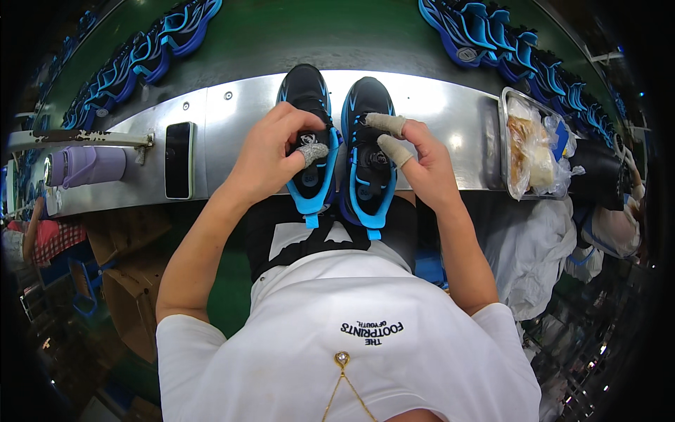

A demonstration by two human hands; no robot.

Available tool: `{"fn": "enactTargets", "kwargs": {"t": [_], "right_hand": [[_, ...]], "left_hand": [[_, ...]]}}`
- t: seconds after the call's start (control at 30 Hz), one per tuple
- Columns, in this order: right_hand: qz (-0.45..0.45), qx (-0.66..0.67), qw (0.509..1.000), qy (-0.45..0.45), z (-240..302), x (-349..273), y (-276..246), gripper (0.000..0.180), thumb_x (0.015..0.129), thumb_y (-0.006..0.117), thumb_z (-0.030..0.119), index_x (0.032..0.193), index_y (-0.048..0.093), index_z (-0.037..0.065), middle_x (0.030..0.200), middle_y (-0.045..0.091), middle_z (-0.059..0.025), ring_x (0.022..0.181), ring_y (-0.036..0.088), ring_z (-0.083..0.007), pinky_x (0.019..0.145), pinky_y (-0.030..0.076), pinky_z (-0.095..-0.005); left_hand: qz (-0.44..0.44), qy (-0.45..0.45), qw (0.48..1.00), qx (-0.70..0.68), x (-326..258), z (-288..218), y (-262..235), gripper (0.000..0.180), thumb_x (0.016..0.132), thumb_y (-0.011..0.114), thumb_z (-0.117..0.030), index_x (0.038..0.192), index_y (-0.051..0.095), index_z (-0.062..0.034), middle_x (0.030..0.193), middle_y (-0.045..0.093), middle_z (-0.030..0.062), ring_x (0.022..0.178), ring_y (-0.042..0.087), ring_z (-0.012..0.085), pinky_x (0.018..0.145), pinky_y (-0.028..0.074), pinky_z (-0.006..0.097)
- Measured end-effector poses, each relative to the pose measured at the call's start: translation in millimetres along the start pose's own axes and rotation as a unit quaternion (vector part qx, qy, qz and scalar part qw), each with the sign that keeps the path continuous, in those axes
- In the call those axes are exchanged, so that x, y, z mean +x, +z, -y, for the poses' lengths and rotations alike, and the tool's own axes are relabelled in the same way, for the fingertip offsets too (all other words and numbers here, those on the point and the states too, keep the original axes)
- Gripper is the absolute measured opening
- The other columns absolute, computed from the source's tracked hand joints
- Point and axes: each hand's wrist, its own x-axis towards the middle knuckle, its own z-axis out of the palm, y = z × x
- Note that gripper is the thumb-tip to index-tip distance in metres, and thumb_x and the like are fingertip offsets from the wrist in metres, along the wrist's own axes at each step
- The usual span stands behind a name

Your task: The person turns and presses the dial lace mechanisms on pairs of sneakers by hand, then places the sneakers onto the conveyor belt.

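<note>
Two black-and-blue sneakers stand side by side on the metal edge of the bench, toes pointing away from me. My left hand (271,151) is curled over the left sneaker (304,86), its index finger at the laces and its wrapped thumb on the tongue. At the right sneaker (369,93) is my right hand (426,163), thumb and index finger apart. Both of those fingers wear pale wraps, and the index tip touches the lace area. The fingers of my left hand hide part of its sneaker's laces.
A phone (179,160) and a purple tumbler (95,166) lie to the left, beside a worn metal bar (77,138). On the right sits a metal tray (505,141) with bagged food. Rows of similar sneakers (186,28) line the green surface (316,28) beyond.
</note>
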Motion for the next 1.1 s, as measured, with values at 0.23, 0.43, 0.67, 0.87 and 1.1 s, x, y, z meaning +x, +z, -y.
{"fn": "enactTargets", "kwargs": {"t": [0.23, 0.43, 0.67, 0.87, 1.1], "right_hand": [[0.026, -0.006, 0.999, 0.022, 6, 10, 3, 0.024, 0.092, 0.063, 0.013, 0.114, 0.071, 0.009, 0.106, 0.069, -0.0048, 0.103, 0.057, -0.0216, 0.093, 0.045, -0.0326], [0.009, 0.009, 1.000, 0.014, -12, 13, -3, 0.023, 0.093, 0.062, 0.012, 0.114, 0.071, 0.008, 0.105, 0.070, -0.0058, 0.102, 0.059, -0.0183, 0.091, 0.046, -0.0303], [-0.050, 0.034, 0.997, 0.052, -57, 15, -20, 0.024, 0.097, 0.058, 0.009, 0.118, 0.069, 0.004, 0.110, 0.070, -0.0069, 0.103, 0.062, -0.0140, 0.093, 0.047, -0.0274], [-0.033, 0.063, 0.995, 0.063, -57, 12, -16, 0.025, 0.097, 0.057, 0.008, 0.118, 0.068, 0.001, 0.111, 0.070, -0.0074, 0.104, 0.062, -0.0142, 0.093, 0.046, -0.0267], [-0.021, 0.039, 0.997, 0.066, -54, 10, -20, 0.024, 0.097, 0.057, 0.008, 0.117, 0.068, 0.001, 0.111, 0.070, -0.0076, 0.104, 0.062, -0.0147, 0.094, 0.047, -0.0275]], "left_hand": [[-0.031, -0.011, 0.999, 0.000, 2, 1, -2, 0.037, 0.076, 0.063, 0.002, 0.112, 0.061, -0.0033, 0.092, 0.055, 0.0024, 0.079, 0.047, 0.0133, 0.073, 0.042, 0.025], [0.060, -0.030, 0.993, -0.100, 1, 3, -7, 0.038, 0.076, 0.065, 0.001, 0.113, 0.059, -0.0050, 0.093, 0.054, 0.0031, 0.079, 0.046, 0.0134, 0.073, 0.042, 0.025], [0.056, -0.026, 0.986, -0.157, 6, 16, -5, 0.039, 0.077, 0.068, 0.000, 0.114, 0.057, -0.0043, 0.095, 0.055, 0.0018, 0.083, 0.046, 0.0116, 0.077, 0.042, 0.025], [-0.039, 0.014, 0.998, 0.038, 3, 7, 5, 0.041, 0.079, 0.065, 0.001, 0.119, 0.059, -0.0045, 0.102, 0.061, 0.0010, 0.084, 0.046, 0.0110, 0.080, 0.041, 0.024], [0.022, 0.013, 0.996, -0.080, 1, 14, -3, 0.045, 0.075, 0.079, -0.011, 0.116, 0.061, -0.0051, 0.101, 0.059, 0.0009, 0.085, 0.047, 0.0130, 0.078, 0.042, 0.026]]}}
